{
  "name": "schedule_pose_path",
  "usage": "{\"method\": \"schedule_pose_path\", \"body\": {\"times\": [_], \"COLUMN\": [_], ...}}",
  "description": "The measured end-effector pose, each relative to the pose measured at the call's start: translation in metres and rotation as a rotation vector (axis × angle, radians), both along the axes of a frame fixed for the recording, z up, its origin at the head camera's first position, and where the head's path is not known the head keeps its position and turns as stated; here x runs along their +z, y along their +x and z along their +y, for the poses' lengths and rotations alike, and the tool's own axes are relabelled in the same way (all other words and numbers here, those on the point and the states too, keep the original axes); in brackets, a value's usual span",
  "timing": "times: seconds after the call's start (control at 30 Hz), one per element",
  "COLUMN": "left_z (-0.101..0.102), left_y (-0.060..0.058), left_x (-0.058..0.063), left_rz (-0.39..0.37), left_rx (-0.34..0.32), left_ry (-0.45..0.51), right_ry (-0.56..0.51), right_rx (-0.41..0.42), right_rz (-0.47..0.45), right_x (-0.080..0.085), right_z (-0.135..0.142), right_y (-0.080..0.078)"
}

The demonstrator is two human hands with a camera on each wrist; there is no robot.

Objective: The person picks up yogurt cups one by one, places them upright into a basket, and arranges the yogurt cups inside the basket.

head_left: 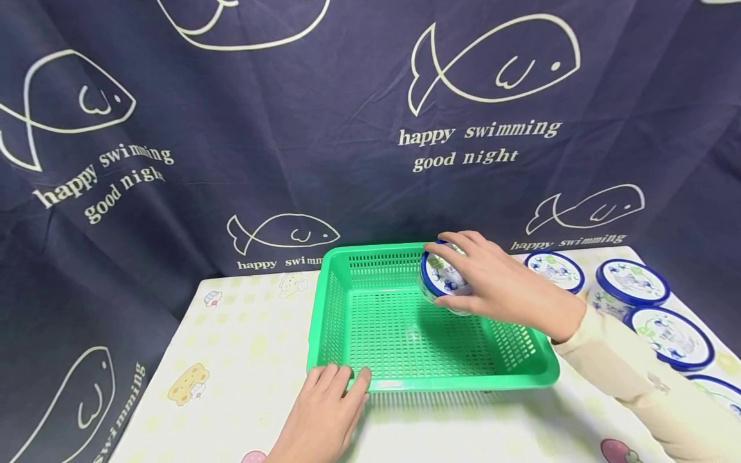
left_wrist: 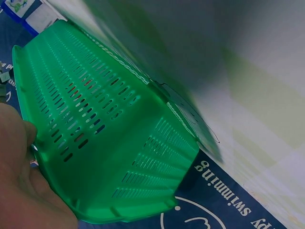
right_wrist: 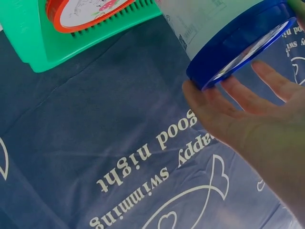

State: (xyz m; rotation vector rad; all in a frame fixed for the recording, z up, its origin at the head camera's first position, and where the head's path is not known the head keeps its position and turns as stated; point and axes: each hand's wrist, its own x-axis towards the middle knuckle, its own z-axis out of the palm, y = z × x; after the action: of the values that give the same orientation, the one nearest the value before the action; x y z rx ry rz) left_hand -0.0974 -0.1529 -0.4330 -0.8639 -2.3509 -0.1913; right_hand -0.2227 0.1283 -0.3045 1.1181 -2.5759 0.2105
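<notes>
My right hand grips a plastic tub by its blue-rimmed lid, over the right back part of a green plastic basket. In the right wrist view the fingers and thumb spread around the edge of the blue lid, and the tub's pale body shows beyond it. My left hand holds the basket's front rim near its left corner, fingers curled over the edge. The left wrist view shows that hand at the rim, beside the slotted wall.
Several more blue-lidded tubs, among them one tub, stand right of the basket. An orange-rimmed lid shows against green plastic in the right wrist view. The patterned tablecloth reaches back to a dark fish-print curtain.
</notes>
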Motion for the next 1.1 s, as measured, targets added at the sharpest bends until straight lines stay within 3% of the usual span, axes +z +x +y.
{"method": "schedule_pose_path", "body": {"times": [0.27, 0.83, 1.1], "left_z": [-0.001, 0.001, -0.002], "left_y": [0.001, 0.002, 0.000], "left_x": [0.000, -0.004, -0.003], "left_rz": [-0.049, -0.077, -0.052], "left_rx": [0.010, 0.013, 0.013], "left_ry": [-0.007, -0.034, -0.016], "right_ry": [-0.006, 0.047, 0.086], "right_rx": [0.041, 0.037, 0.039], "right_rz": [-0.018, -0.117, -0.133], "right_x": [-0.004, -0.018, -0.026], "right_z": [-0.009, -0.021, -0.027], "right_y": [-0.005, -0.015, -0.026]}}
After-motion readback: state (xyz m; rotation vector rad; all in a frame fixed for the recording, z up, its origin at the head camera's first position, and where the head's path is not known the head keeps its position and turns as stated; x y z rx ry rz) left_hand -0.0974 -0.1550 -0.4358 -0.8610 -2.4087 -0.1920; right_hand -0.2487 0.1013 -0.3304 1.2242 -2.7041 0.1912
